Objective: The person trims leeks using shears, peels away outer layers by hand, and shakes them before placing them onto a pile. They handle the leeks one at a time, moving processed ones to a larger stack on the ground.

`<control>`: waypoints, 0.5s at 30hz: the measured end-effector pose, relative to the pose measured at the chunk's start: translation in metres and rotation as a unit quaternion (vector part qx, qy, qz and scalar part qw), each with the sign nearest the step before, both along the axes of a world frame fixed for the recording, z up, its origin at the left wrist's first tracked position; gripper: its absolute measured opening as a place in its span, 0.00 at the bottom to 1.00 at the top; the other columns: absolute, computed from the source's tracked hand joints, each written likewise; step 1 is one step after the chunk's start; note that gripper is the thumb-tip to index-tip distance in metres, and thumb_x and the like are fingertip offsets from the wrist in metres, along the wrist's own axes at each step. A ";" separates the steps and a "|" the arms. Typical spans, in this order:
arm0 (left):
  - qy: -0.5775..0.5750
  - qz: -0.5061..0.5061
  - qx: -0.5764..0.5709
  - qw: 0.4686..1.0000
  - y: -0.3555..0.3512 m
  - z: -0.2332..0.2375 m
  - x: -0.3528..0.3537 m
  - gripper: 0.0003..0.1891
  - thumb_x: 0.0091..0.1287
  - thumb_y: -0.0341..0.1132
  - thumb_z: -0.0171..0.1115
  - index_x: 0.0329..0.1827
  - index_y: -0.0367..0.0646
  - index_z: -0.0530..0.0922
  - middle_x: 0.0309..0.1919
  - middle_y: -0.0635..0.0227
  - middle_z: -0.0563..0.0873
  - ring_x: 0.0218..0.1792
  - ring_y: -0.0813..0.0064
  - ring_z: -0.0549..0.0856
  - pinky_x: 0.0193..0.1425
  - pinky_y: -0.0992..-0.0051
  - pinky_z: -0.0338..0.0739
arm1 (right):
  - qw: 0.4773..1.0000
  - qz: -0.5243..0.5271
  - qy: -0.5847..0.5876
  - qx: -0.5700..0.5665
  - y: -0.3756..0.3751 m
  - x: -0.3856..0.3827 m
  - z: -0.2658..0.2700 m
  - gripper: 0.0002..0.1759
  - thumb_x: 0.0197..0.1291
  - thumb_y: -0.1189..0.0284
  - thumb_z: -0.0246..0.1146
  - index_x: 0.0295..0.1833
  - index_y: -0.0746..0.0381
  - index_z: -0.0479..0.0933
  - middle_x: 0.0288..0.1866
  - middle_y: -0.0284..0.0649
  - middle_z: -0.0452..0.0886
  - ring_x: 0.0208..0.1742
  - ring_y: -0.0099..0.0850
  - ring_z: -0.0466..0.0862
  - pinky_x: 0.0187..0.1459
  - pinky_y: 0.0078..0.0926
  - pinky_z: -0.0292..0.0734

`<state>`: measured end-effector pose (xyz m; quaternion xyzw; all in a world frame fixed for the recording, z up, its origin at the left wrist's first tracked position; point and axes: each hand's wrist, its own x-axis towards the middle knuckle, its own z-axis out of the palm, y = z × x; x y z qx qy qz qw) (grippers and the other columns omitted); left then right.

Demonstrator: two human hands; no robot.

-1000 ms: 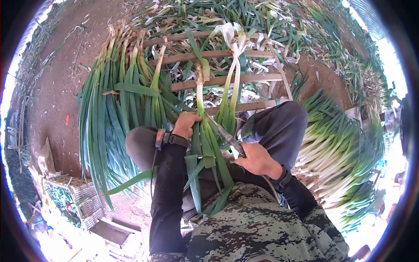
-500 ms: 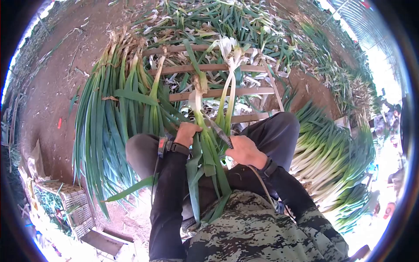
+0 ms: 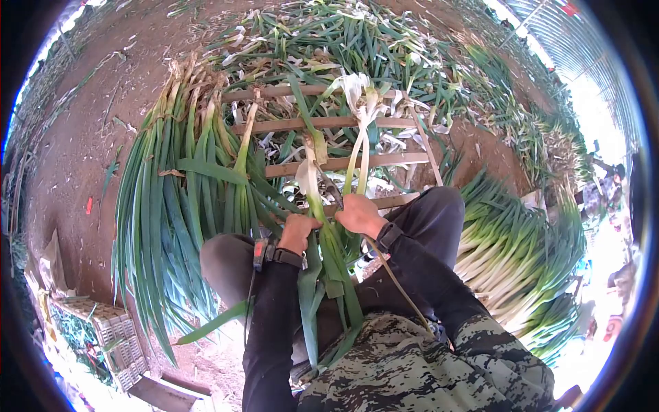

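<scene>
My left hand (image 3: 297, 233) is closed around the green leaves of a green onion (image 3: 312, 189), whose pale stem points away from me and whose leaves hang over my lap. Close beside that stem, my right hand (image 3: 361, 215) grips an air blow gun (image 3: 333, 192), its dark metal nozzle angled up against the white part. A thin hose (image 3: 399, 280) runs from my right wrist towards my waist. Just past my right hand, peeled green onions (image 3: 360, 127) with frayed white ends lie across the wooden slats (image 3: 347, 163).
Untrimmed green onions (image 3: 158, 185) are stacked at my left, roots away from me. Cleaned green onions (image 3: 511, 254) lie in rows at the right. Stripped leaves and peel (image 3: 350, 41) cover the ground ahead. A woven crate (image 3: 120, 340) stands at the lower left.
My right hand and the air blow gun have moved up and left along the green onion, closer to its white stem. The left hand keeps its hold, slightly lower in view.
</scene>
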<state>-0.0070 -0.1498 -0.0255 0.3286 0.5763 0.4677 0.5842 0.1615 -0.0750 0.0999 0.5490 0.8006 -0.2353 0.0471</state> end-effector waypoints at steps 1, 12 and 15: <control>-0.096 0.021 -0.081 0.992 0.006 0.012 0.000 0.15 0.52 0.22 0.71 0.43 0.43 0.90 0.37 0.56 0.91 0.33 0.56 0.89 0.42 0.65 0.84 | 1.000 -0.008 -0.003 -0.001 0.003 -0.001 0.000 0.20 0.54 0.60 0.67 0.36 0.70 0.82 0.39 0.60 0.86 0.46 0.59 0.86 0.49 0.53 0.81; -0.114 0.055 -0.195 0.973 0.013 0.046 0.012 0.10 0.55 0.20 0.71 0.39 0.22 0.83 0.30 0.51 0.87 0.25 0.60 0.86 0.29 0.61 0.79 | 1.000 -0.010 -0.012 -0.004 -0.012 0.010 -0.001 0.17 0.55 0.63 0.66 0.39 0.69 0.81 0.36 0.60 0.85 0.43 0.59 0.86 0.47 0.54 0.80; -0.081 0.049 -0.184 0.978 0.012 0.030 0.014 0.12 0.55 0.19 0.71 0.41 0.22 0.83 0.33 0.52 0.87 0.28 0.60 0.87 0.33 0.62 0.81 | 1.000 -0.020 0.003 -0.005 0.017 0.001 -0.023 0.18 0.54 0.62 0.68 0.40 0.68 0.81 0.37 0.59 0.85 0.44 0.59 0.85 0.48 0.54 0.80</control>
